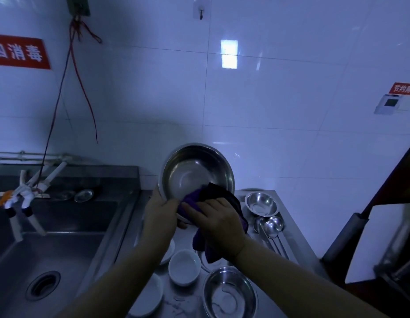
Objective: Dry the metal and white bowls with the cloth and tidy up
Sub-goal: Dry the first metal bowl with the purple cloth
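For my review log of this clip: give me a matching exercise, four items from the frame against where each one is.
Items
1. large metal bowl
2. purple cloth
3. ladles
4. sink drain

Places
A. lying on the counter just in front of the small metal bowl by the wall
B. in the bottom of the basin on the left
C. held up and tilted by the left hand at its rim
D. under the right hand, draped over the raised bowl's near rim

Pairs: 1-C, 2-D, 3-A, 4-B
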Demonstrator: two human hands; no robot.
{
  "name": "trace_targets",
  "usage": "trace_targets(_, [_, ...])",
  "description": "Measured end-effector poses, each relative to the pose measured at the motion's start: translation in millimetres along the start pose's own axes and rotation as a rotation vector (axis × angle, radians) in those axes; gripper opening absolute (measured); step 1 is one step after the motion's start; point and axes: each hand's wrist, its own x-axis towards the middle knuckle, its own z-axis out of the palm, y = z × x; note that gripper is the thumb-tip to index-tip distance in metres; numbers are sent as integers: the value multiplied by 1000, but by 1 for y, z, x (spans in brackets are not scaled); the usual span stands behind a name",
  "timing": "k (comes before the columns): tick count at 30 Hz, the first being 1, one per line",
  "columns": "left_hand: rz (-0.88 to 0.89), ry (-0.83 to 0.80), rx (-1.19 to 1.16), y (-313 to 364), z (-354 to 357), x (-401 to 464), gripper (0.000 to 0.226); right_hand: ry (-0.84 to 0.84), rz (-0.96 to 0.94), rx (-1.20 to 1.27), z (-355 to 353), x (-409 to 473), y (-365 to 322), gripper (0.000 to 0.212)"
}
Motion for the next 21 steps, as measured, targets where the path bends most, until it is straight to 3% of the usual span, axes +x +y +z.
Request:
trace_targets(5, [24,7,135,7,-19,18,28,-302,-86,92,-8,1,15,69])
trace_targets(9, [91,-49,272,10,-30,30,43,-514,-144,61,-23,7,39,70])
trace_targets(11, [112,-88,326,10,-31,31,47,-537,-109,27,-27,13,46,68])
trace_targets(14, [104,-139,324,10,-29,34,47,-443,1,23,-27,22,47,65])
trace_targets(21, [90,-175,272,10,-22,28,50,-438,114,239,-8,37,17,56])
